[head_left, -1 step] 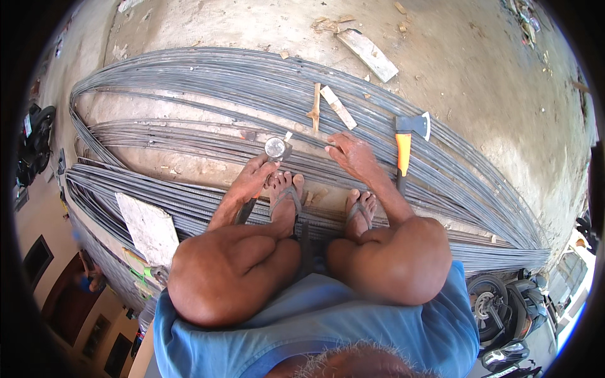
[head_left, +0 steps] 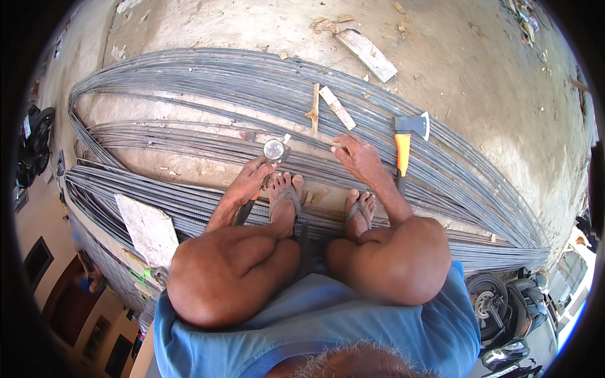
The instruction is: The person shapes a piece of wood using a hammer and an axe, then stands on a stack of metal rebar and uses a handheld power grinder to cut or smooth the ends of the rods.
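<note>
My left hand (head_left: pixel 247 184) is closed round a hammer (head_left: pixel 275 150), whose round, pale metal face points up beyond my fingers. Part of its dark and orange handle shows below the hand. A small pale chip (head_left: pixel 287 138) is beside the hammer head. Over the steel rods, my right hand (head_left: pixel 360 157) hangs with its fingers loosely bent and apart, and I see nothing in it. An axe (head_left: pixel 403 145) with a dark head and orange-black handle lies to its right. Beyond my right hand are a narrow wooden stick (head_left: pixel 316 107) and a pale wood piece (head_left: pixel 338 108).
Long bent bundles of steel rods (head_left: pixel 189 75) cover the ground around my sandalled feet (head_left: pixel 287 196). A pale board (head_left: pixel 146 228) rests on the rods at left. Farther off lies a wooden block (head_left: pixel 367 55). Motorbikes (head_left: pixel 504 309) stand at right and far left; a person (head_left: pixel 92 278) is at far left.
My right hand has shifted slightly to the right, away from the hammer. The hammer head in my left hand has moved very slightly left.
</note>
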